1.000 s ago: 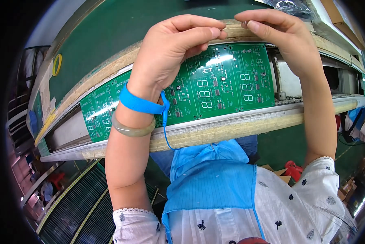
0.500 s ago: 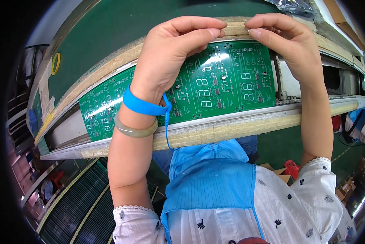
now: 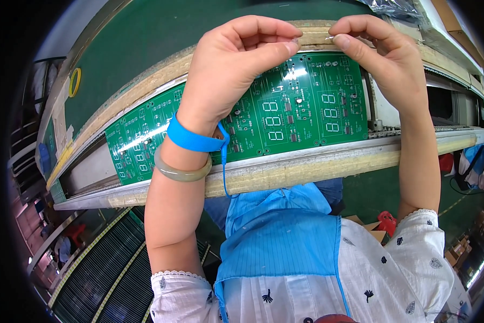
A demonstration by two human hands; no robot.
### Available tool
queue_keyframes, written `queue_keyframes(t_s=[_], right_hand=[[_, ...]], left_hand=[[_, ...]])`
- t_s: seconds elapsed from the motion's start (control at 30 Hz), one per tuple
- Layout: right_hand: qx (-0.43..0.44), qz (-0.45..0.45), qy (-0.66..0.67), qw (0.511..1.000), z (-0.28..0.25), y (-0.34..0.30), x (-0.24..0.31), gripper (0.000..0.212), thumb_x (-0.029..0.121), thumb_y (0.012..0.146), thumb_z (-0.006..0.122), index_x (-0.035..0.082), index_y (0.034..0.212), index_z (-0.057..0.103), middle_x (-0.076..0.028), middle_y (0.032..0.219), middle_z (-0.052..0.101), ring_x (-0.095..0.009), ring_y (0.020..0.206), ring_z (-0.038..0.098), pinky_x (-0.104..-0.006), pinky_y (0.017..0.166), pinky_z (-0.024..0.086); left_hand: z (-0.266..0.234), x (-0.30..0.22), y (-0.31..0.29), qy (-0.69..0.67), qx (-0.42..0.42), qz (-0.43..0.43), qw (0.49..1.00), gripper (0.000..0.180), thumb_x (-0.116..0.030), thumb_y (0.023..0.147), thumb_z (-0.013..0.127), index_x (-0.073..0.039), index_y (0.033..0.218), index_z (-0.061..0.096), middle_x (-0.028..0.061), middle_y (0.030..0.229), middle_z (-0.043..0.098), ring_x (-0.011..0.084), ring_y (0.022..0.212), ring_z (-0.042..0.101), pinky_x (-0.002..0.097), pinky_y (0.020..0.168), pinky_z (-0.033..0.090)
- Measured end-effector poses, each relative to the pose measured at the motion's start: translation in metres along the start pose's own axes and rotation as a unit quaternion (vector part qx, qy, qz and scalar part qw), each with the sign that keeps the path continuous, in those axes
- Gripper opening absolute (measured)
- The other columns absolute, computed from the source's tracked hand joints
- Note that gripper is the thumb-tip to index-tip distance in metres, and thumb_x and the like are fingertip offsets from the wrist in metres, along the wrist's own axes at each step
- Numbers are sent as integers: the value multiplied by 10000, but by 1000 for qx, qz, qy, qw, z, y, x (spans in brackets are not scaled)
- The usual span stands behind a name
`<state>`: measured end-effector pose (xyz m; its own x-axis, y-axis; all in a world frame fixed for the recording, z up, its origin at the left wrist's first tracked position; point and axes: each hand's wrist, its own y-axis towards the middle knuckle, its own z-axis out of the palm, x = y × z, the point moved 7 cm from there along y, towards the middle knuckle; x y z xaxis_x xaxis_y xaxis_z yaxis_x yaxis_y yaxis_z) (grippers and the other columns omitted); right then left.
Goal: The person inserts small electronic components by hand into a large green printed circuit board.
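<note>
My left hand (image 3: pixel 236 64) is above the far edge of the green circuit boards (image 3: pixel 309 132), thumb and fingertips pinched on a tiny pale part I cannot name. A blue wrist strap with a cord and a pale bangle circle that wrist. To its right, my right hand (image 3: pixel 390 62) is closed in a pinch too, a tiny silvery part with thin wire-like ends (image 3: pixel 329 37) showing at its fingertips. Both hands are apart from each other. The boards carry white digit outlines, small dark chips and several round parts; my left wrist and forearm hide their middle.
The boards lie between two long rails (image 3: pixel 301 161) edged with worn tape. A yellow ring (image 3: pixel 75 82) rests on the green surface at far left. Clear plastic bags (image 3: pixel 392 6) lie at the far right. A dark slotted rack (image 3: pixel 99 269) stands at lower left. Another person's arm shows at the right edge.
Both hands have risen slightly, still pinched. The left thumb and fingertips have shifted a little. The boards sit slightly further right in the picture.
</note>
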<state>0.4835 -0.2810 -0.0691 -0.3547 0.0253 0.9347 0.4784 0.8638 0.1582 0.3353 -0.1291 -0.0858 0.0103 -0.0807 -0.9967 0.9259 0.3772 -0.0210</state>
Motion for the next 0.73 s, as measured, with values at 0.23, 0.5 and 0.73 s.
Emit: queue_keyframes(t_s=[0.23,0.5,0.73], right_hand=[[31,-17,-138,990,6,0,12,150,139,956,735,21,1049,734,-6,1039,694,-100,978,628,-249,874,496],[39,-55,-243,968,14,-2,19,138,134,912,756,17,983,735,-55,1101,674,-164,1038,632,-299,931,491],[58,-76,-330,939,20,-4,21,170,176,911,753,26,989,732,-84,1172,667,-231,1164,585,-343,1026,431]], left_hand=[[0,-2,-1,19,3,10,1000,226,-82,970,691,-30,1184,743,13,1049,740,63,944,645,205,828,505],[2,9,4,65,-12,63,996,195,-113,968,686,-35,1126,771,5,958,736,56,848,624,213,753,496],[0,6,2,168,-11,59,984,209,-120,957,693,-75,1138,786,19,949,753,78,880,660,219,781,520]])
